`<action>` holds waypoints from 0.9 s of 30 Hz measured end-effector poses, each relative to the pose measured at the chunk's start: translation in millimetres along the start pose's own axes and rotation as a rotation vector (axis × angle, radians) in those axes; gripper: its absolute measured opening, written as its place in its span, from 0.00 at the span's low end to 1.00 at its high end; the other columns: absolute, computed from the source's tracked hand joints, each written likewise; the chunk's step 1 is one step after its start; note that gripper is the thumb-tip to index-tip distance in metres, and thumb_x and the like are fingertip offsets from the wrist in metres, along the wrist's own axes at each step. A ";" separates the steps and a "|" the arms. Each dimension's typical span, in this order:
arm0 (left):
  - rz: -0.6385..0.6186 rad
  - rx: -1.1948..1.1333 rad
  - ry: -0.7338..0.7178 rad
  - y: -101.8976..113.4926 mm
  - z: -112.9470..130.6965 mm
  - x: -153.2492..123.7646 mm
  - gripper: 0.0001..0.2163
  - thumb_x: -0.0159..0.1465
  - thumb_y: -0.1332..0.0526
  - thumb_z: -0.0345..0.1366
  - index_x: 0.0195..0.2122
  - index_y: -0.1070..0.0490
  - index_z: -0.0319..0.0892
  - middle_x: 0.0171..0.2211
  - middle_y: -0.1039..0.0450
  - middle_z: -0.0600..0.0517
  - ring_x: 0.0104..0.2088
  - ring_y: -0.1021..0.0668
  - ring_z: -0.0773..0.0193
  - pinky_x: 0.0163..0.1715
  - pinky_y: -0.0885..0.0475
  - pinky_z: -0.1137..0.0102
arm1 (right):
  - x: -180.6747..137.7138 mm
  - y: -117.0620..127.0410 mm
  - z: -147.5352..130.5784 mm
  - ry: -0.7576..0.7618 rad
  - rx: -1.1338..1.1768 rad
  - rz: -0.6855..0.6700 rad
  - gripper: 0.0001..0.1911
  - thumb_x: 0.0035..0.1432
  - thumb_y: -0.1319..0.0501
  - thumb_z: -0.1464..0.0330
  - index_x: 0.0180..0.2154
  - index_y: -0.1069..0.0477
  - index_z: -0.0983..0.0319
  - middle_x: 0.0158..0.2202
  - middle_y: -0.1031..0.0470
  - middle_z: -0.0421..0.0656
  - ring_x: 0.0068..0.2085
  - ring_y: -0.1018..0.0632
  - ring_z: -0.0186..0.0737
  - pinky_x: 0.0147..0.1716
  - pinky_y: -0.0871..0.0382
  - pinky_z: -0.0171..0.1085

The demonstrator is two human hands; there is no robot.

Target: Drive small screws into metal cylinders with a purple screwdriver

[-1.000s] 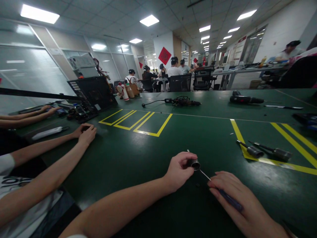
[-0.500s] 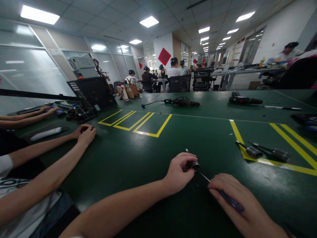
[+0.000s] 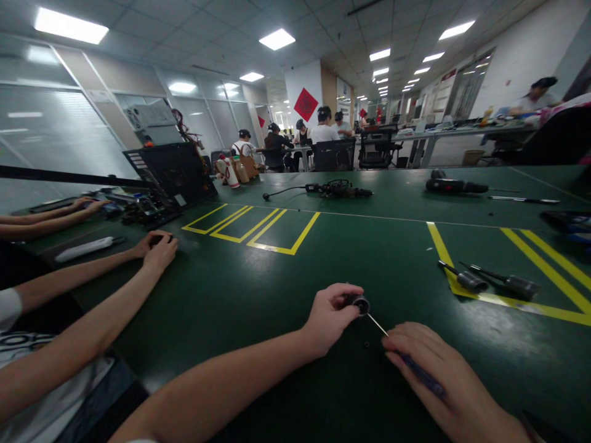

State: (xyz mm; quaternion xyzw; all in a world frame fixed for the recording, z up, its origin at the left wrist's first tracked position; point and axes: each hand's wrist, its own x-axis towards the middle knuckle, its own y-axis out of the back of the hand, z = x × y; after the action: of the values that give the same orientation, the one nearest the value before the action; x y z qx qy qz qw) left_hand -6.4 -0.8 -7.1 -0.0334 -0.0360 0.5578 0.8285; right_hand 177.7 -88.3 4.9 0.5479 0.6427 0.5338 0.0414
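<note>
My left hand point(image 3: 329, 320) is closed around a dark metal cylinder point(image 3: 360, 305), its open, hollow end facing right toward me. In my right hand point(image 3: 438, 369) is a screwdriver point(image 3: 421, 373) with a dark blue handle and a thin bright shank. The shank's tip reaches the mouth of the cylinder; whether it touches the inside cannot be made out. A small dark ring-like piece point(image 3: 367, 344) lies on the green table point(image 3: 258, 301) just below. Two similar cylinders with thin shafts, one point(image 3: 471, 282) beside the other point(image 3: 521, 286), lie to the right.
Yellow tape outlines point(image 3: 295, 250) mark the table. Farther back lie a cabled tool point(image 3: 341, 189), a power drill point(image 3: 455, 184) and a pen-like rod point(image 3: 524, 199). At left, a co-worker's hands point(image 3: 159, 249) hold a small dark thing near a white tool point(image 3: 90, 248).
The cylinder in my left hand has tilted so its hollow end faces me more. My right hand and the screwdriver have shifted slightly left.
</note>
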 end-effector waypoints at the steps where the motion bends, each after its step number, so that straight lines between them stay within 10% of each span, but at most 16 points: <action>1: 0.011 -0.007 0.007 -0.3 0.1 -0.1 0.14 0.53 0.38 0.22 0.40 0.26 0.39 0.40 0.25 0.48 0.41 0.22 0.60 0.43 0.27 0.63 | 0.1 -0.1 0.2 0.005 -0.008 0.002 0.10 0.60 0.45 0.70 0.44 0.32 0.59 0.38 0.24 0.44 0.40 0.22 0.41 0.38 0.24 0.37; 27: 0.043 0.027 -0.048 -4.5 -0.4 -2.4 0.10 0.54 0.37 0.28 0.38 0.23 0.38 0.36 0.23 0.46 0.36 0.21 0.61 0.39 0.24 0.63 | 5.6 2.0 -9.5 0.184 -0.168 0.133 0.10 0.62 0.47 0.70 0.43 0.29 0.60 0.36 0.21 0.45 0.39 0.20 0.41 0.42 0.24 0.41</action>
State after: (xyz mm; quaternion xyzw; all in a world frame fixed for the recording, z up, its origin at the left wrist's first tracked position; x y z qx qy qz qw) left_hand -3.2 -4.7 -7.0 -0.0097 -0.0477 0.5766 0.8156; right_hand 170.8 -90.5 13.4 0.5327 0.5590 0.6353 -0.0073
